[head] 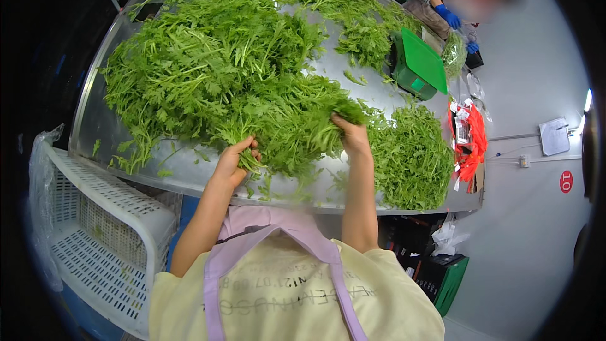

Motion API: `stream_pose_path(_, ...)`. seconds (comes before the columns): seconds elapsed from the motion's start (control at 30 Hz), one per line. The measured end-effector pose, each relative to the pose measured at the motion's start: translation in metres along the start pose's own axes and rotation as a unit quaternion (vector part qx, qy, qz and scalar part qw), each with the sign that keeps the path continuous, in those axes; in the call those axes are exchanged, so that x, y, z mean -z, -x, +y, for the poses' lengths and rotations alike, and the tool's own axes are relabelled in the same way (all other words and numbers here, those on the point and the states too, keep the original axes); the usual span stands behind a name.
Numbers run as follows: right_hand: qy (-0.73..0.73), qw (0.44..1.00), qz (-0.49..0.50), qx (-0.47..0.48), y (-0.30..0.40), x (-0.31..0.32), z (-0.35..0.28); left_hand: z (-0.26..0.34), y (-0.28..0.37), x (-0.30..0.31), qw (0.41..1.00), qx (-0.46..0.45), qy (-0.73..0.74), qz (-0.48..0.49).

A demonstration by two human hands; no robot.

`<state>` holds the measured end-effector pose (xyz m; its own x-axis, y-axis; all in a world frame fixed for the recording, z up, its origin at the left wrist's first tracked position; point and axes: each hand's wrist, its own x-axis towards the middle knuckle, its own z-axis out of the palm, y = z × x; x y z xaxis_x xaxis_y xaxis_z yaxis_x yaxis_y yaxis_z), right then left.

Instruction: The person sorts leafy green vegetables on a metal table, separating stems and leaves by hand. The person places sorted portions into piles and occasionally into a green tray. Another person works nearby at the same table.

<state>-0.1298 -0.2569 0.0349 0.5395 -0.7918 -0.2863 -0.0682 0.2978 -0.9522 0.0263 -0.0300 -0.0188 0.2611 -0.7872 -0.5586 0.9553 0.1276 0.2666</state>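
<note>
Leafy greens with cut, lobed leaves cover much of a metal table in a large heap [208, 61]. My left hand [236, 161] is closed around the stems of a small bunch of greens [246, 135] at the heap's near edge. To the right, my right hand [351, 133] grips another bunch of greens [348, 111], its leaves blurred. Just beyond my right forearm lies a separate pile of the same greens [412, 158], close to the table's front edge. A few loose leaves [265, 187] are scattered between my arms.
A green plastic box [421, 66] stands on the metal table [326, 189], with orange-red strips [471, 142] to its right. At left sits a white slatted crate [99, 255]. Beyond the box, a person's blue-gloved hand [447, 16] is near bagged greens [454, 54]. Crates [440, 279] stand below right.
</note>
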Motion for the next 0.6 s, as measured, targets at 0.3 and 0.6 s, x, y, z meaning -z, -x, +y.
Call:
stream_pose_path(0.3,0.536,0.820,0.108,0.169,-0.018,0.019,0.013,-0.003,0.006,-0.024,0.994,-0.071,-0.077,0.005)
stream_pose_path(0.6,0.245,0.956,-0.047,0.156,0.048,-0.018,-0.085,0.053,0.011,-0.081,0.892,-0.301,-0.336,-0.040)
